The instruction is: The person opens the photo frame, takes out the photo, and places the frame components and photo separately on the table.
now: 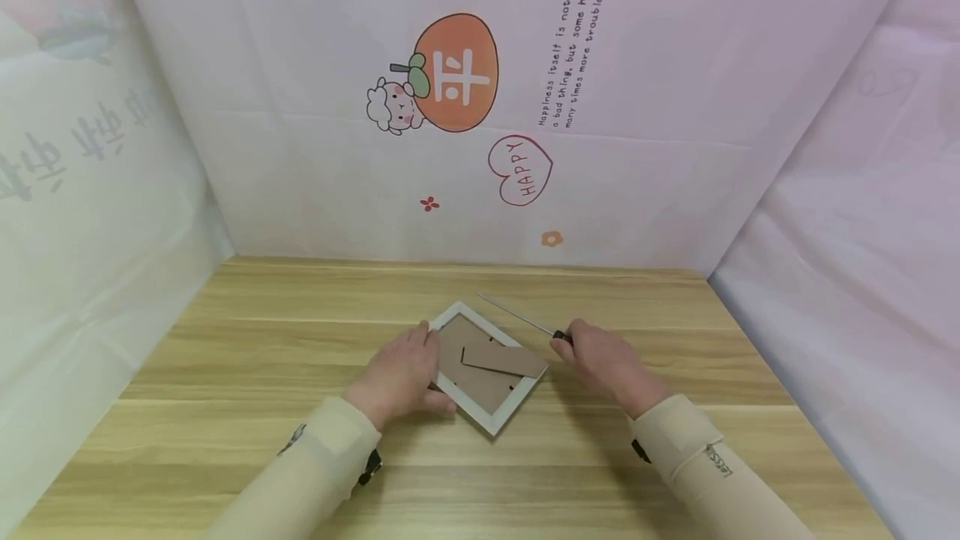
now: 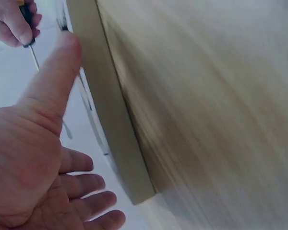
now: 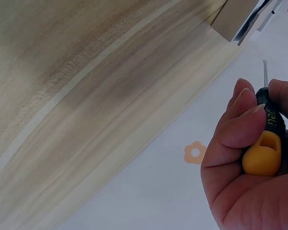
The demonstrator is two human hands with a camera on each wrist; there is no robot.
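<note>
A picture frame [image 1: 478, 415] with a pale border lies face down on the wood-grain table, turned cornerwise. Its brown backing board [image 1: 459, 336] and hinged stand leg [image 1: 510, 359] face up. My left hand [image 1: 401, 373] holds its left corner, the fingers along the upper edge and the thumb along the lower one. In the left wrist view, the thumb [image 2: 53, 81] lies against the frame's side. My right hand [image 1: 603, 361] grips a screwdriver [image 3: 261, 158] with a black and yellow handle. Its thin metal shaft [image 1: 517, 315] points left, past the frame's upper right edge.
The wood-grain table [image 1: 300, 298] reaches back to an upright white printed sheet [image 1: 300, 190]. More white sheeting stands along the left side [image 1: 112, 190] and the right side [image 1: 847, 232].
</note>
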